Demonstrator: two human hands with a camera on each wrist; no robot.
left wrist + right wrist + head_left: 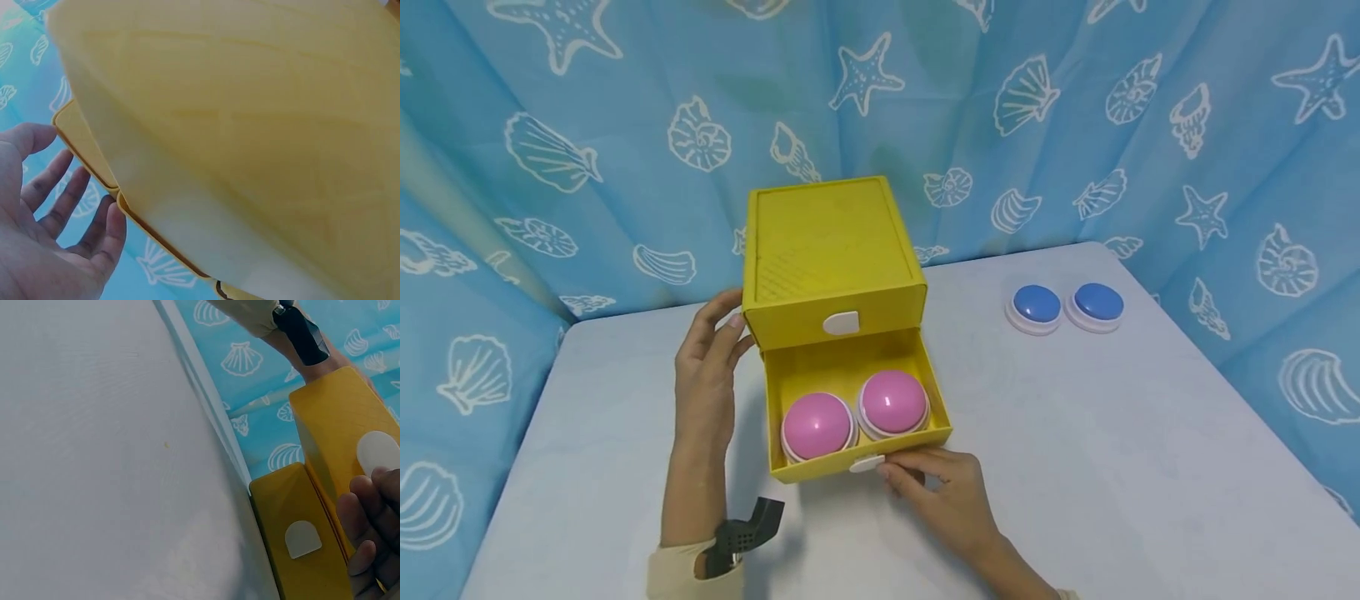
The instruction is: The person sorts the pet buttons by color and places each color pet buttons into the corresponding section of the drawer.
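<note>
Only the head view shows pink domes in the drawer.

Two drawers, two pink domes, two blue domes.

Right grip partly cut off by the right-wrist view's edge

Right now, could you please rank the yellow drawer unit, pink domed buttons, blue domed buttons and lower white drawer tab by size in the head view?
Yellow drawer unit
Pink domed buttons, both alike
Blue domed buttons, both alike; being farther, true size unsure
Lower white drawer tab
</note>
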